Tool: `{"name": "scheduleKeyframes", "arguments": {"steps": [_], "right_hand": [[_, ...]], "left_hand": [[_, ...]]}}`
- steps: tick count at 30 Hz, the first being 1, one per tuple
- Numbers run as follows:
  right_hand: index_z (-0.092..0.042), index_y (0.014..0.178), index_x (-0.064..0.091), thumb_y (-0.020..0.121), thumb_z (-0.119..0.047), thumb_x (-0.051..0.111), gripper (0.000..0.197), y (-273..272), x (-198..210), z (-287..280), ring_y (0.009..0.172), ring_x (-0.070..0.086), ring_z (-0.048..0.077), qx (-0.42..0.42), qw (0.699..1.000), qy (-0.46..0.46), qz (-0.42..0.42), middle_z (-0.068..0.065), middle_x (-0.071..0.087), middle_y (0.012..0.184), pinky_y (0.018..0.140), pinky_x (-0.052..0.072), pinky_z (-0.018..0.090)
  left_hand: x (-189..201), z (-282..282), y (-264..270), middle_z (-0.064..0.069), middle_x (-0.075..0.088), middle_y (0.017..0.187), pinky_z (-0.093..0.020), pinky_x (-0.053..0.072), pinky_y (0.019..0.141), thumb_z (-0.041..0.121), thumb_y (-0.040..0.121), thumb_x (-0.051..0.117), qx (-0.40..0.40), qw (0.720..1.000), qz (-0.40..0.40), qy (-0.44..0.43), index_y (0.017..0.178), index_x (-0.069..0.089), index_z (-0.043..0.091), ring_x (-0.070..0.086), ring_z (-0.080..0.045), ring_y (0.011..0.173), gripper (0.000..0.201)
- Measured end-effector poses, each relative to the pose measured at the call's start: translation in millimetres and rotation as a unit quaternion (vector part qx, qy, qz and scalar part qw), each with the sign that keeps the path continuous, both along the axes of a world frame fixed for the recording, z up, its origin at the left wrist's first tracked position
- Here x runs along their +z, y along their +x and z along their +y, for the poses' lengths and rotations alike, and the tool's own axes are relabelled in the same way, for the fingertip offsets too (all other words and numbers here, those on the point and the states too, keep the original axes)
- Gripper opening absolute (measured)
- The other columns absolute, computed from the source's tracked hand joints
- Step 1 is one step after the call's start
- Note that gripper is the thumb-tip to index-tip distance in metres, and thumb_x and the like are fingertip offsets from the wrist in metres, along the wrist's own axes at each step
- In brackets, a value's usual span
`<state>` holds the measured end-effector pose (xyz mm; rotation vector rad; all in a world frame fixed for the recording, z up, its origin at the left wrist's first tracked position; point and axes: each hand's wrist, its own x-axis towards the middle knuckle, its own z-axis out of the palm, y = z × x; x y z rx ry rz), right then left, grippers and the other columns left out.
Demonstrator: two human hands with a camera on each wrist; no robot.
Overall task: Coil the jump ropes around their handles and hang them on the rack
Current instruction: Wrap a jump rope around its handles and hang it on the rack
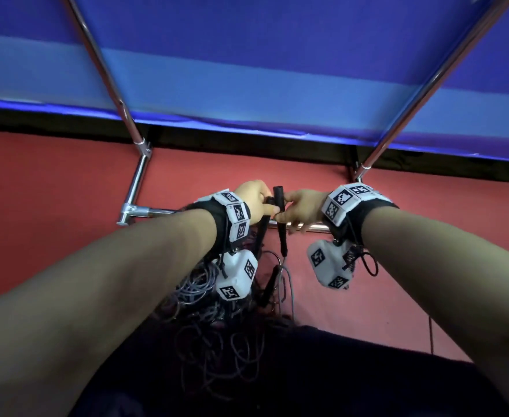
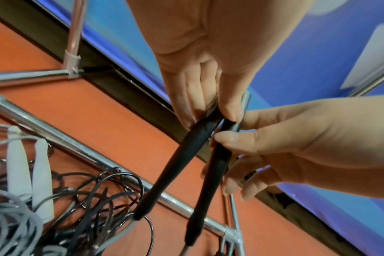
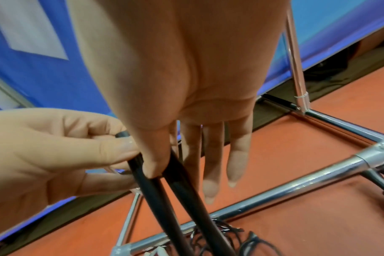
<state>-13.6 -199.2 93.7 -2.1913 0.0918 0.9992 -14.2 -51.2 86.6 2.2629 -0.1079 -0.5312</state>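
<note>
Two black jump rope handles hang side by side between my hands, above the rack's low front bar (image 1: 152, 210). My left hand (image 1: 268, 204) pinches the top of the left handle (image 2: 175, 171) between thumb and fingers. My right hand (image 1: 283, 212) pinches the right handle (image 2: 205, 192) with its thumb, the other fingers stretched out behind it. In the right wrist view, the right hand (image 3: 180, 181) has its thumb between the two handles (image 3: 186, 195). Black rope trails from the handles down to the floor.
The chrome rack has two slanting uprights (image 1: 104, 70) (image 1: 430, 88) and base tubes on a red floor (image 1: 51, 191). A tangled pile of grey and black ropes (image 1: 199, 299) lies below my left wrist, with two white handles (image 2: 40, 175) in it. A blue wall stands behind.
</note>
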Motion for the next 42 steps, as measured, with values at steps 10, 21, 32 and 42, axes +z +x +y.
{"name": "scheduleKeyframes", "arguments": {"steps": [10, 21, 32, 42], "right_hand": [[-0.018, 0.109, 0.056, 0.09, -0.018, 0.067, 0.023, -45.5, 105.5, 61.2, 0.065, 0.064, 0.021, -0.054, 0.986, 0.107, -0.118, 0.002, 0.064, 0.082, 0.065, 0.055, 0.033], [-0.016, 0.086, 0.061, 0.084, -0.019, 0.073, 0.013, -56.1, 106.0, 76.7, 0.056, 0.056, 0.017, -0.076, 0.987, 0.008, -0.14, 0.002, 0.063, 0.074, 0.055, 0.051, 0.028], [-0.007, 0.114, 0.063, 0.088, -0.025, 0.064, 0.031, -46.0, -19.9, 25.3, 0.099, 0.064, 0.031, -0.162, 0.963, -0.186, -0.109, 0.014, 0.068, 0.109, 0.083, 0.051, 0.033], [-0.014, 0.133, 0.044, 0.084, -0.024, 0.069, 0.056, -60.2, -60.4, 21.8, 0.102, 0.062, 0.024, -0.047, 0.981, -0.182, 0.04, 0.011, 0.058, 0.124, 0.083, 0.053, 0.034]], "left_hand": [[103.3, 57.3, -38.5, 0.005, 0.051, 0.069, -0.015, 0.045, 0.064, 0.018, 0.075, 0.079, 0.115, 0.979, -0.118, -0.121, 0.082, 0.055, 0.018, 0.054, -0.013, 0.066, 0.025], [116.7, 69.0, -65.7, -0.004, 0.054, 0.128, -0.022, 0.043, 0.084, 0.014, 0.077, 0.077, 0.063, 0.995, -0.063, -0.052, 0.132, 0.045, 0.01, 0.057, -0.021, 0.108, 0.064], [-37.4, 57.1, -95.3, -0.003, 0.061, 0.109, -0.03, 0.05, 0.087, 0.016, 0.082, 0.065, -0.139, 0.954, 0.101, 0.245, 0.115, 0.06, 0.014, 0.059, -0.021, 0.096, 0.034], [-95.0, 43.2, -106.5, -0.005, 0.062, 0.107, -0.022, 0.038, 0.079, 0.031, 0.093, 0.053, -0.031, 0.987, 0.065, 0.146, 0.109, 0.066, 0.016, 0.055, -0.021, 0.095, 0.025]]}}
